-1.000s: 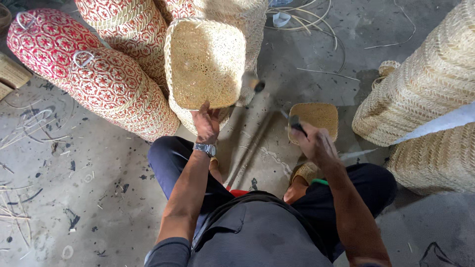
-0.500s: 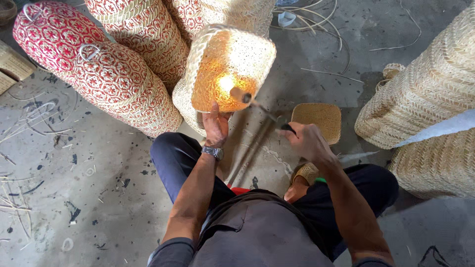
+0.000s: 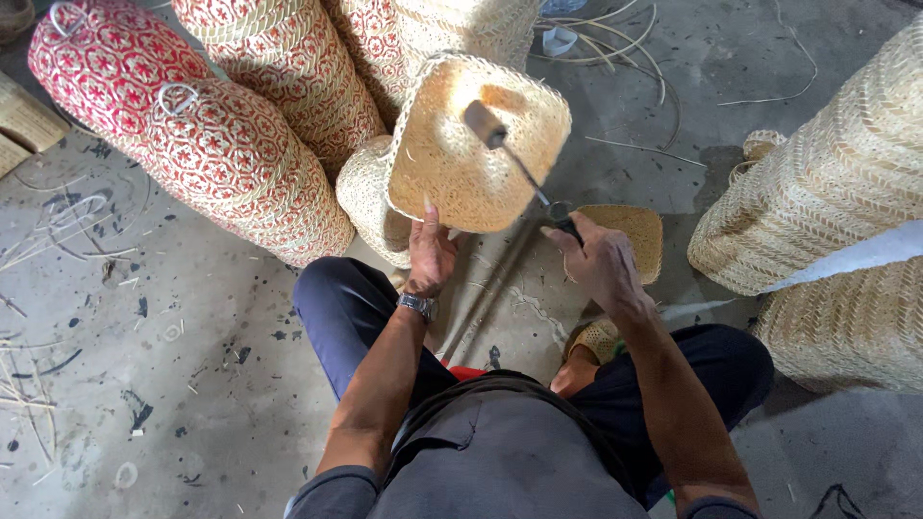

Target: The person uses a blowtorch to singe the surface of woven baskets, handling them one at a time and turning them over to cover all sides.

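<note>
My left hand (image 3: 430, 252) grips the lower rim of a pale woven basket (image 3: 452, 173), tilted so its open mouth faces me. My right hand (image 3: 594, 259) holds the handle of a small hammer (image 3: 510, 149) whose dark head reaches inside the basket's mouth. A wristwatch sits on my left wrist. I am sitting on the concrete floor with dark trousers, knees apart, the basket between them. A flat woven lid (image 3: 630, 235) lies on the floor just behind my right hand.
Red-and-white patterned woven cylinders (image 3: 231, 159) lie stacked at upper left. Large pale woven baskets (image 3: 827, 202) stand at right. Loose cane strips (image 3: 615, 38) and scraps lie on the stained floor. A long stick (image 3: 490, 288) lies between my legs.
The basket has turned from its closed bottom facing me to its open mouth. My right hand has lifted the hammer up into the basket's opening.
</note>
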